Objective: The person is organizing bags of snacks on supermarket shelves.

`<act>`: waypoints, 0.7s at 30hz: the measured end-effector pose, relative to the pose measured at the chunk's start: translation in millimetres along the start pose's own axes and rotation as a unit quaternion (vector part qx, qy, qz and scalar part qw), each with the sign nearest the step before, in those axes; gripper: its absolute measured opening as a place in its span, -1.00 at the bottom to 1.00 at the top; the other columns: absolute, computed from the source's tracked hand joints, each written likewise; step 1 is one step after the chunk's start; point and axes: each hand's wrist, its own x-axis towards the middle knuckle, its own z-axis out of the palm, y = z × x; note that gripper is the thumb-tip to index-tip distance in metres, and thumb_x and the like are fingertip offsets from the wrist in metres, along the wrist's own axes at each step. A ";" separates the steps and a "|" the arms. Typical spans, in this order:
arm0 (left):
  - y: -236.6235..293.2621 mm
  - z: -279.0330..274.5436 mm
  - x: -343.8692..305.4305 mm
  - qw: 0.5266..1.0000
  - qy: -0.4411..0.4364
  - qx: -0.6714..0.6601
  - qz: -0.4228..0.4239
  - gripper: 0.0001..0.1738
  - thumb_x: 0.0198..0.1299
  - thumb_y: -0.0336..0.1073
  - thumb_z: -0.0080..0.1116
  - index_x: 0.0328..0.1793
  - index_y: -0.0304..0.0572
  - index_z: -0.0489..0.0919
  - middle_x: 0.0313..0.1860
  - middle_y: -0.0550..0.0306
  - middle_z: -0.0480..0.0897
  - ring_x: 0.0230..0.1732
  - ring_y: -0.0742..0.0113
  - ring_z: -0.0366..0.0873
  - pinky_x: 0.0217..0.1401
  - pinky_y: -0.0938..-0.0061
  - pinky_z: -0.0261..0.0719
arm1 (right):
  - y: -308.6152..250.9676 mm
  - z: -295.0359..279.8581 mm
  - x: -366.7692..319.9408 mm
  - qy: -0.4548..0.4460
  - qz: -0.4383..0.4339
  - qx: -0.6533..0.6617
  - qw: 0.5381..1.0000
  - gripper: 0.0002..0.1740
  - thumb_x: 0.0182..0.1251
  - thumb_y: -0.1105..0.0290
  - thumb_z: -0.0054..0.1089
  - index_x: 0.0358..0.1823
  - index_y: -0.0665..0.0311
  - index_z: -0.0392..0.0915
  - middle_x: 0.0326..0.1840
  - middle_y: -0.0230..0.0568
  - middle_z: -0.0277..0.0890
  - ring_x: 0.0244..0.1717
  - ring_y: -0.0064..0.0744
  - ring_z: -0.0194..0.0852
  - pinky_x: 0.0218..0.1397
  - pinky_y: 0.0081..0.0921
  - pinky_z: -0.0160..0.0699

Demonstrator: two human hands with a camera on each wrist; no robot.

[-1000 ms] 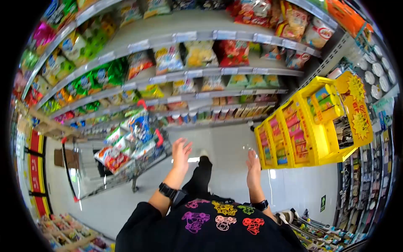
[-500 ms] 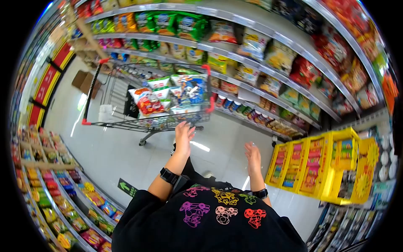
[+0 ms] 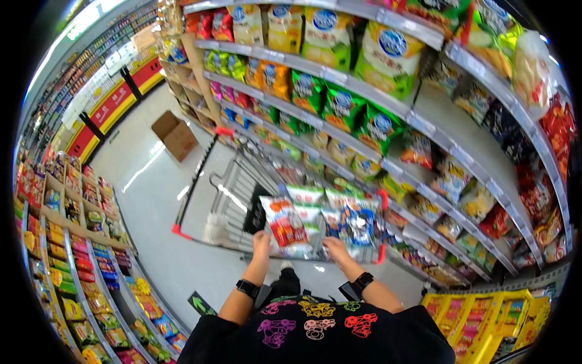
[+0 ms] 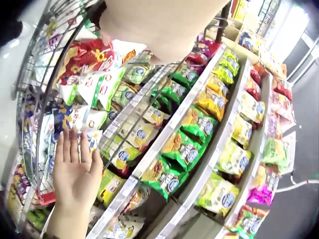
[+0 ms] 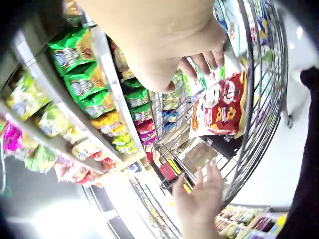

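A wire shopping cart with red corners holds several snack bags, among them a red and white bag and a blue bag. At the cart's near side, my left hand is beside the red and white bag; the right wrist view shows its fingers extended. My right hand is over the near edge, close to the blue bag. In the left wrist view my right hand has straight fingers. Neither hand visibly holds anything; whether either touches the cart or bags, I cannot tell.
Shelves of snack bags run behind and to the right of the cart. A cardboard box lies on the floor beyond it. More shelves stand at the left, and a yellow display rack at the lower right.
The view has turned left, so the cart sits more centrally and the yellow rack is lower right. My right hand has come closer to my left, and both are now at the cart's near side.
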 end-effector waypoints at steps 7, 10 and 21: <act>11.7 -30.2 90.9 0.972 -0.095 0.035 -0.210 -0.84 0.00 -0.17 0.12 -0.40 0.01 0.40 -0.55 0.31 0.35 -0.55 0.40 0.30 -0.53 0.51 0.28 | -36.1 68.6 105.6 -0.035 0.058 0.143 0.987 -0.74 0.22 0.15 0.07 -0.33 0.20 0.47 -0.38 -0.43 0.38 -0.39 -0.57 0.30 -0.32 -0.55 0.34; -19.8 -55.5 136.0 0.714 -0.335 0.470 0.397 -0.50 -0.13 -0.12 0.32 -0.11 -0.22 0.45 -0.45 0.23 0.49 -0.44 0.27 0.43 -0.43 0.36 0.45 | 47.3 63.2 195.8 -0.030 0.004 -0.033 0.999 -0.55 0.22 0.09 0.06 -0.03 0.30 0.44 -0.13 -0.29 0.47 -0.17 -0.45 0.40 -0.13 -0.45 0.41; -69.6 6.7 177.0 0.961 -0.158 0.205 -0.103 -0.06 -0.22 -0.17 0.45 0.17 -0.52 0.11 0.05 -0.10 0.44 0.00 0.22 0.47 0.01 0.41 0.46 | 2.7 67.5 153.5 -0.112 0.242 -0.118 0.957 -0.32 0.29 -0.01 -0.17 0.24 0.40 0.14 0.14 -0.14 0.30 0.04 -0.33 0.33 0.04 -0.36 0.34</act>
